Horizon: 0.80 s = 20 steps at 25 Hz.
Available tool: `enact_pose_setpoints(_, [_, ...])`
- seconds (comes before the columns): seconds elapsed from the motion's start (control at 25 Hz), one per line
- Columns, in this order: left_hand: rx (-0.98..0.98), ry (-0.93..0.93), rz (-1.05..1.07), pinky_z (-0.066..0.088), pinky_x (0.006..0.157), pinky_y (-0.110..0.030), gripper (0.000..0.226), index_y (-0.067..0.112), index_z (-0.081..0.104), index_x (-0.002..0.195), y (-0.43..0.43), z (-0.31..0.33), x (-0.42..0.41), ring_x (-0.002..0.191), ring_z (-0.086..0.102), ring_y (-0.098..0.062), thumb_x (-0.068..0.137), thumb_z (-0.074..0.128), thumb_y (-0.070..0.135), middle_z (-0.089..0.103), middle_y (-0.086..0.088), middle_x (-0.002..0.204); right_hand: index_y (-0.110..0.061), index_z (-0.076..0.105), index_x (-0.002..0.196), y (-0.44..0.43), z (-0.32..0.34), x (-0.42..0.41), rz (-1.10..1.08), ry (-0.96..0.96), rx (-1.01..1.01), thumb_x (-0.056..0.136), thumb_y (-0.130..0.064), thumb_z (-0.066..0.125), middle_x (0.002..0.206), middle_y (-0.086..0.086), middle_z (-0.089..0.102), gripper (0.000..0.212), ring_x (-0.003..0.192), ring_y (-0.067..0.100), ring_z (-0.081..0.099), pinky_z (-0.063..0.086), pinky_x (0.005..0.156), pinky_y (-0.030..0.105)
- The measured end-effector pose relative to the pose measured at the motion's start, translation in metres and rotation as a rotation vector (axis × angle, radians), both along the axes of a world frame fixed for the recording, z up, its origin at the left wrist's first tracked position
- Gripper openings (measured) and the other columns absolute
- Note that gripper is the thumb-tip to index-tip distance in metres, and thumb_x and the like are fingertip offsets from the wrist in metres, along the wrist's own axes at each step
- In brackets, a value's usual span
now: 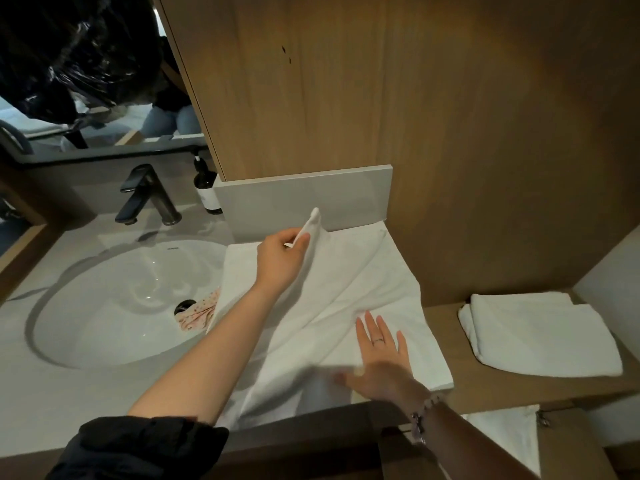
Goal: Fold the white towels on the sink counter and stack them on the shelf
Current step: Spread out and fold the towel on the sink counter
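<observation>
Towel (346, 299), soft white cloth, rumpled folds

Head camera looks steeply down, close over the sink counter (69, 393).

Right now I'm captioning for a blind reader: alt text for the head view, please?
A person's left hand pinches a raised corner of a white towel spread on the counter beside the sink, while the right hand presses it flat. Folded towels lie on the wooden shelf at right.

Warm-lit wood panelling (450, 116) rises beside a mirror (86, 64), with a dark faucet (145, 195) below.
</observation>
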<state>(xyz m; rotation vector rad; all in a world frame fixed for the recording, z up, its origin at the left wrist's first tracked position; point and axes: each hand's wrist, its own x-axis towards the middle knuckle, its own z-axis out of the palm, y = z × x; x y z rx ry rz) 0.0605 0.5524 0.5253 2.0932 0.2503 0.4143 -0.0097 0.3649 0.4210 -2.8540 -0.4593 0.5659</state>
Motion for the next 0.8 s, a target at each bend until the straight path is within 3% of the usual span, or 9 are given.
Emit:
enact_pose_setpoints(0.16, [0.029, 0.011, -0.045, 0.035, 0.056, -0.009, 0.013, 0.026, 0.066, 0.081, -0.025, 0.008, -0.024, 0.059, 0.050, 0.000, 0.090, 0.057, 0.026, 0.060, 0.017, 0.068, -0.023, -0.005, 0.151, -0.010, 0.009, -0.011, -0.027, -0.009, 0.057, 0.090, -0.063, 0.035, 0.158, -0.001, -0.017, 0.083, 0.145, 0.020, -0.016, -0.008, 0.116, 0.041])
enact_pose_setpoints(0.28, [0.061, -0.003, -0.088, 0.036, 0.059, -0.015, 0.014, 0.027, 0.064, 0.078, -0.045, 0.010, -0.039, 0.060, 0.050, -0.002, 0.090, 0.057, 0.025, 0.059, 0.014, 0.068, -0.020, 0.013, 0.151, -0.022, 0.013, -0.022, -0.108, -0.026, 0.175, 0.093, -0.054, 0.039, 0.160, 0.001, 0.000, 0.072, 0.146, 0.019, -0.006, 0.002, 0.117, 0.035])
enact_pose_setpoints(0.48, [0.236, -0.013, -0.197, 0.039, 0.064, -0.025, 0.016, 0.021, 0.066, 0.083, -0.080, 0.003, -0.069, 0.067, 0.054, -0.013, 0.092, 0.054, 0.026, 0.062, 0.009, 0.072, -0.022, 0.035, 0.142, -0.053, 0.021, -0.041, -0.494, -0.183, 0.253, 0.091, -0.040, 0.049, 0.155, 0.006, 0.022, 0.056, 0.144, 0.023, 0.013, 0.018, 0.116, 0.037])
enact_pose_setpoints(0.56, [0.314, 0.006, -0.245, 0.040, 0.065, -0.026, 0.017, 0.021, 0.066, 0.087, -0.093, -0.002, -0.082, 0.071, 0.057, -0.016, 0.093, 0.053, 0.028, 0.066, 0.005, 0.079, -0.021, 0.042, 0.133, -0.068, 0.020, -0.046, -0.653, -0.098, 0.381, 0.090, -0.031, 0.055, 0.147, 0.008, 0.033, 0.046, 0.133, 0.025, 0.033, 0.035, 0.104, 0.034])
enact_pose_setpoints(0.6, [0.352, 0.008, -0.279, 0.041, 0.064, -0.026, 0.018, 0.021, 0.066, 0.090, -0.100, -0.005, -0.090, 0.072, 0.058, -0.016, 0.094, 0.051, 0.030, 0.068, 0.004, 0.083, -0.020, 0.045, 0.127, -0.074, 0.019, -0.047, -0.723, -0.034, 0.483, 0.089, -0.026, 0.056, 0.140, 0.008, 0.039, 0.040, 0.118, 0.024, 0.046, 0.042, 0.091, 0.031])
enact_pose_setpoints(0.68, [0.450, 0.013, -0.350, 0.038, 0.062, -0.020, 0.023, 0.021, 0.066, 0.098, -0.115, -0.011, -0.103, 0.073, 0.057, -0.011, 0.096, 0.046, 0.033, 0.069, 0.005, 0.089, -0.017, 0.050, 0.116, -0.082, 0.014, -0.046, -0.822, 0.025, 0.641, 0.089, -0.018, 0.055, 0.127, 0.009, 0.049, 0.028, 0.091, 0.020, 0.053, 0.043, 0.071, 0.027])
enact_pose_setpoints(0.72, [0.504, 0.017, -0.380, 0.038, 0.063, -0.019, 0.026, 0.023, 0.065, 0.103, -0.122, -0.016, -0.109, 0.076, 0.058, -0.011, 0.097, 0.043, 0.034, 0.069, 0.005, 0.093, -0.017, 0.054, 0.111, -0.085, 0.011, -0.044, -0.860, 0.036, 0.677, 0.089, -0.016, 0.053, 0.122, 0.008, 0.054, 0.022, 0.089, 0.020, 0.054, 0.045, 0.071, 0.028])
enact_pose_setpoints(0.8, [0.599, 0.026, -0.420, 0.040, 0.069, -0.023, 0.029, 0.026, 0.063, 0.111, -0.134, -0.026, -0.118, 0.087, 0.063, -0.016, 0.099, 0.039, 0.035, 0.069, 0.004, 0.100, -0.019, 0.062, 0.096, -0.090, 0.010, -0.040, -0.991, 0.086, 0.794, 0.091, -0.014, 0.050, 0.113, 0.007, 0.061, 0.015, 0.099, 0.025, 0.056, 0.048, 0.085, 0.035])
